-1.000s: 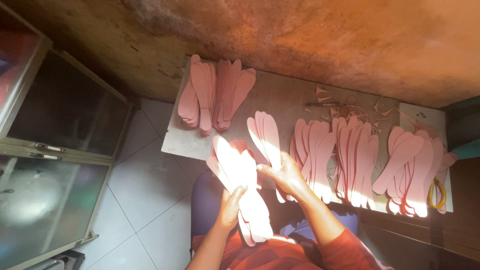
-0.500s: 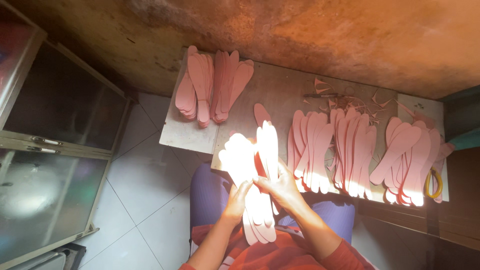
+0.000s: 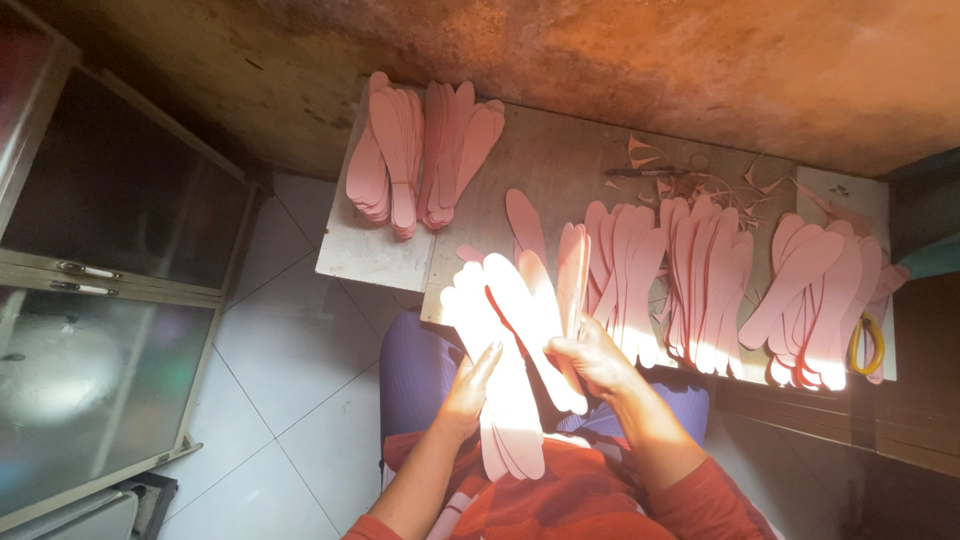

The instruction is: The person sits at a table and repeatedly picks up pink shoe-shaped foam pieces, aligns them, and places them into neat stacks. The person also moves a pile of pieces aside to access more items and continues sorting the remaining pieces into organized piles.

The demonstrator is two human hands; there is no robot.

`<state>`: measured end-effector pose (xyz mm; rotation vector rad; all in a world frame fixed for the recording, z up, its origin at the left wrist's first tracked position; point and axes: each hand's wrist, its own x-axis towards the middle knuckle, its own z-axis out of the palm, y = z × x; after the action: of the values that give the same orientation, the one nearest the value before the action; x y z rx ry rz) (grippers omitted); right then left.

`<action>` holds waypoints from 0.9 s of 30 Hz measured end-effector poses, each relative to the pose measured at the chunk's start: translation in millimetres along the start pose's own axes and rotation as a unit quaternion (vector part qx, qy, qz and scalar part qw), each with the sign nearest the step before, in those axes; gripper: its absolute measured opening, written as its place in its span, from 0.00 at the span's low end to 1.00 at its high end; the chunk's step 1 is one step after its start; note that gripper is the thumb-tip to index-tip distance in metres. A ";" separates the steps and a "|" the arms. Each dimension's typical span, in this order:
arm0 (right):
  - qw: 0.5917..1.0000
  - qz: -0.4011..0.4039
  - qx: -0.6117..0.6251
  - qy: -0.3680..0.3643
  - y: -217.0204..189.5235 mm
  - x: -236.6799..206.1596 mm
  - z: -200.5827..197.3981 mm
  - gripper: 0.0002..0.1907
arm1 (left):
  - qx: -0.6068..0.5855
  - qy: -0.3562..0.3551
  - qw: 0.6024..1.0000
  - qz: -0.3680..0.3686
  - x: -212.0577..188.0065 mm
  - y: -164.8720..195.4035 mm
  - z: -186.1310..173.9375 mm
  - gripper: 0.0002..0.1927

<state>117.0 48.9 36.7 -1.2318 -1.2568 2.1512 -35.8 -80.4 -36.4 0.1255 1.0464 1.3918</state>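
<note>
Over the person's lap, at the near edge of the work table (image 3: pixel 560 160), both hands are busy with a fanned bundle of pink insole-shaped cutouts (image 3: pixel 505 350). The left hand (image 3: pixel 470 385) lies against the bundle's left side with its fingers stretched long and nearly straight, pressed flat to the pieces rather than curled round them. The right hand (image 3: pixel 597 360) is closed more tightly: its fingers and thumb pinch the lower part of a few cutouts that stand up on edge and point away toward the table. Strong sunlight washes out the middle of the bundle, so where one piece ends and the next begins there cannot be told. The bundle's lower tips hang down over the red clothing at the person's waist.

Just beyond the hands, on the table, a long row of overlapped cutouts (image 3: pixel 690 280) runs to the right, their near ends lit by the same sun. Further right lies another heap of cutouts (image 3: pixel 825 290), with a yellow ring (image 3: pixel 866 345) beside its near end. At the table's far left corner sit two more stacks of cutouts (image 3: pixel 425 150), well apart from the hands. Thin curled trimmings (image 3: pixel 690 180) are scattered near the far edge. Left of the table, white floor tiles (image 3: pixel 290 350) meet a glass-fronted cabinet (image 3: pixel 100 280).
</note>
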 end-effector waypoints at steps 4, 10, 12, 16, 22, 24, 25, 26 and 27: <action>0.966 -0.026 -0.192 -0.169 -55.3 -5.4 -13.6 0.24 | 0.012 -0.025 0.999 -0.039 3.7 1.4 -5.2 0.28; 0.650 -0.148 -0.615 -0.421 -121.4 -7.4 38.1 0.18 | -0.160 -0.264 0.943 -0.125 0.5 -7.1 -2.2 0.35; 0.569 -0.126 -0.689 -0.431 -119.0 -7.8 65.8 0.21 | -0.171 -0.245 0.943 -0.147 -9.1 -11.3 -4.2 0.36; 0.451 -0.187 -0.742 -0.460 -109.2 -4.3 102.1 0.07 | -0.182 -0.223 0.944 -0.163 -17.2 -16.3 -8.0 0.38; 0.599 -0.224 -0.622 -0.452 -125.8 -10.2 87.8 0.30 | -0.189 -0.189 0.946 -0.182 -14.4 -20.4 -11.6 0.42; 0.634 -0.222 -0.593 -0.443 -134.7 -13.2 77.3 0.34 | -0.195 -0.178 0.946 -0.187 -9.3 -19.2 -9.5 0.43; 0.620 -0.223 -0.613 -0.437 -137.9 -14.5 74.0 0.35 | -0.200 -0.170 0.946 -0.190 -5.7 -18.1 -7.2 0.43; 0.605 -0.224 -0.632 -0.429 -139.7 -15.8 71.9 0.36 | -0.200 -0.160 0.946 -0.196 -0.4 -17.2 -3.0 0.44; 0.591 -0.224 -0.650 -0.422 -140.4 -17.3 70.9 0.37 | -0.201 -0.154 0.947 -0.197 3.3 -14.8 -1.1 0.45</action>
<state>52.3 76.4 178.5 0.1653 -3.3537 1.0950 -26.2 -81.9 -48.1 -0.1575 0.4789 1.1439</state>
